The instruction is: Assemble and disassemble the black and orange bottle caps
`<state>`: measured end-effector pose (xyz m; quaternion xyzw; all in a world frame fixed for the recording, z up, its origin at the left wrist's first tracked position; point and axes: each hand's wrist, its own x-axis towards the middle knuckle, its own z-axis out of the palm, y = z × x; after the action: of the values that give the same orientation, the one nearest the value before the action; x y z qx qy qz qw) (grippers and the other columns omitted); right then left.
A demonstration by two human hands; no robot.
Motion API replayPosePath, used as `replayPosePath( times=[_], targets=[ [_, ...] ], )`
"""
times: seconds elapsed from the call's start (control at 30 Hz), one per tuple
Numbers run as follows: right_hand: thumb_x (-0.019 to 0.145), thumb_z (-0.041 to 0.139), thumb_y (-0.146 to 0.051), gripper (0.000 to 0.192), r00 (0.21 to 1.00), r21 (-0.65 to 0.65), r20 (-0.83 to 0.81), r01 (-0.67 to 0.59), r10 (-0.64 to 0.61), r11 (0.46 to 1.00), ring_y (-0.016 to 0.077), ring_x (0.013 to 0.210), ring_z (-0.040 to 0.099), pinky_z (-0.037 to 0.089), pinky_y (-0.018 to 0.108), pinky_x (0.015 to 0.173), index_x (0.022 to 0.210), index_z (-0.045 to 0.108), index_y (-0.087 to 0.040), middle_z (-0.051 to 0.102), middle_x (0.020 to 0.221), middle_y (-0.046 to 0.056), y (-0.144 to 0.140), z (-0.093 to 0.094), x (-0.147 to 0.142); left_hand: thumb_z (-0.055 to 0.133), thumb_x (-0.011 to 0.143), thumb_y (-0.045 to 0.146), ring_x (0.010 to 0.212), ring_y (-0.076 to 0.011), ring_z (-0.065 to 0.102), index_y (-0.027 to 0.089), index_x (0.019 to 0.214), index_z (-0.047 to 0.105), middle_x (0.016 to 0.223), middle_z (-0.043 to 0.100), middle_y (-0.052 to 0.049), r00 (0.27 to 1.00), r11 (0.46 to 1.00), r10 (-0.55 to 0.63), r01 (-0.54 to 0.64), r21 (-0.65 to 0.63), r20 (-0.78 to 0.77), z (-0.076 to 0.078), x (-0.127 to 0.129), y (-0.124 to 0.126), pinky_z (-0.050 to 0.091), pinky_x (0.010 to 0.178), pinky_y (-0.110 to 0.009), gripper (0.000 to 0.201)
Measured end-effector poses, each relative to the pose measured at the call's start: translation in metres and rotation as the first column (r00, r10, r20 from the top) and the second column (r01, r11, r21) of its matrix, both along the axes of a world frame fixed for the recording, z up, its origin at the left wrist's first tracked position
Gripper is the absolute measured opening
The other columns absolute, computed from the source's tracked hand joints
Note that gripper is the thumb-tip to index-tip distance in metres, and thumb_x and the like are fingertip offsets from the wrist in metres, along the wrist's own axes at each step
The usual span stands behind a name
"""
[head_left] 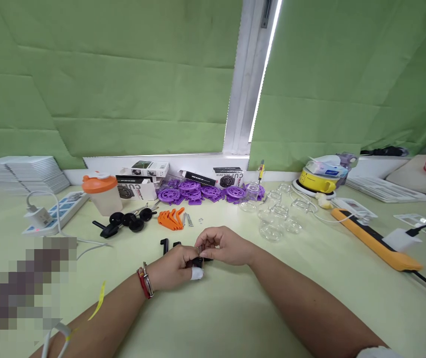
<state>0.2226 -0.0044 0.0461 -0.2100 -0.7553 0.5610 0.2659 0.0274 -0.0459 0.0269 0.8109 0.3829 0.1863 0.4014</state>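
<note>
In the middle of the table my left hand [171,268], its thumb wrapped in white, is closed around a small black plastic part [197,263] that the fingers mostly hide. From the right, my right hand [228,246] meets it, fingertips pinched on a small metal piece [199,250] at the top of that part; its exact kind is too small to tell. Just beyond my left hand lie more black plastic parts [164,245]. Farther back are several orange hook-shaped pieces [170,219], a few long screws [187,220] and tiny metal bits [200,220].
Black round-ended parts [136,223] lie back left, near a shaker bottle [103,198] and power strip [61,211]. Purple wheel-like pieces [190,188] and boxes [229,177] line the wall. Clear cups [271,230] stand back right, with an orange power strip [373,238] beyond.
</note>
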Motion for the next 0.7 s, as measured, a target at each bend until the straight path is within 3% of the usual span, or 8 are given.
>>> replayPosePath(
  times=[0.23, 0.6, 0.7],
  targets=[
    [0.071, 0.069, -0.014, 0.018, 0.994, 0.242, 0.088, -0.089, 0.07, 0.966, 0.0112, 0.071, 0.058, 0.046, 0.023, 0.066, 0.088, 0.075, -0.017, 0.065, 0.084, 0.004, 0.004, -0.004, 0.004, 0.056, 0.078, 0.026, 0.061, -0.009, 0.038, 0.016, 0.072, 0.051, 0.067, 0.045, 0.005, 1.0, 1.0, 0.009, -0.009, -0.007, 0.02, 0.0, 0.0, -0.001, 0.034, 0.057, -0.02, 0.013],
    [0.069, 0.071, -0.016, 0.013, 0.994, 0.243, 0.085, -0.086, 0.067, 0.966, 0.0103, 0.067, 0.059, 0.046, 0.021, 0.063, 0.081, 0.076, -0.019, 0.066, 0.082, 0.003, 0.007, -0.014, 0.002, 0.059, 0.076, 0.028, 0.057, -0.0081, 0.033, 0.016, 0.068, 0.048, 0.063, 0.039, 0.006, 0.997, 0.995, 0.082, -0.082, -0.052, -0.011, -0.004, 0.002, -0.004, 0.029, 0.052, -0.021, 0.018],
    [0.068, 0.072, -0.016, 0.01, 0.997, 0.265, 0.062, -0.054, 0.039, 0.963, 0.0106, 0.067, 0.059, 0.046, 0.022, 0.064, 0.077, 0.075, -0.018, 0.065, 0.08, 0.003, 0.005, -0.012, 0.001, 0.059, 0.077, 0.028, 0.059, -0.0088, 0.036, 0.016, 0.076, 0.051, 0.066, 0.043, 0.005, 0.993, 0.993, 0.114, -0.113, -0.044, 0.032, -0.003, 0.005, -0.006, 0.031, 0.053, -0.021, 0.014]
  ],
)
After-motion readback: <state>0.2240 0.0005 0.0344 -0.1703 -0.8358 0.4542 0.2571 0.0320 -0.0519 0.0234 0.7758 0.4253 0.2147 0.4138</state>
